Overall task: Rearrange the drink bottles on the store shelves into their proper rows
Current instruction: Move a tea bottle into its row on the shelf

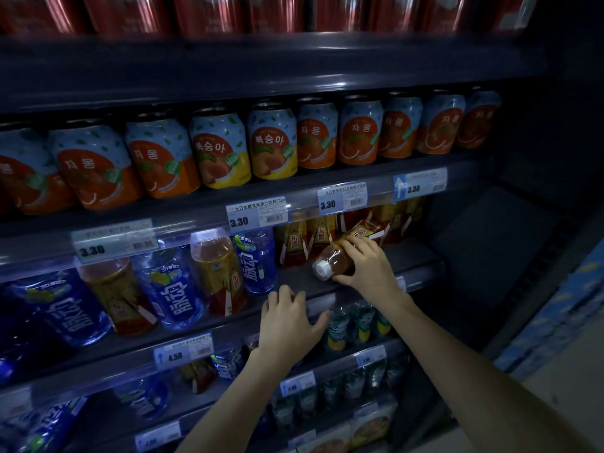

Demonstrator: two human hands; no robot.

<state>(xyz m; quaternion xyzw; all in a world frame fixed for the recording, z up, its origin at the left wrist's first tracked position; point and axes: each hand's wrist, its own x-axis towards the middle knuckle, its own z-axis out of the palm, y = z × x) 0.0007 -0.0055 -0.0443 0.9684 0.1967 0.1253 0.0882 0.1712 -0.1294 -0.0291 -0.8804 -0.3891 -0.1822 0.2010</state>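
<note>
My right hand (369,266) grips an amber drink bottle (340,256) with a white cap and a red and yellow label. The bottle is tilted, cap toward me, over a bare stretch of the middle shelf (294,279). Behind it stand more amber bottles (294,246) of the same kind. My left hand (289,318) rests on the front edge of that shelf with fingers spread, holding nothing. To the left, blue bottles (255,259) and amber bottles (219,273) stand mixed in alternating rows.
Orange and peach drink cans (271,145) fill the shelf above, red cans (209,14) the top one. Price tags (258,214) line the shelf edges. Green-labelled bottles (356,325) stand on the shelf below. A dark side panel (510,256) closes the right end.
</note>
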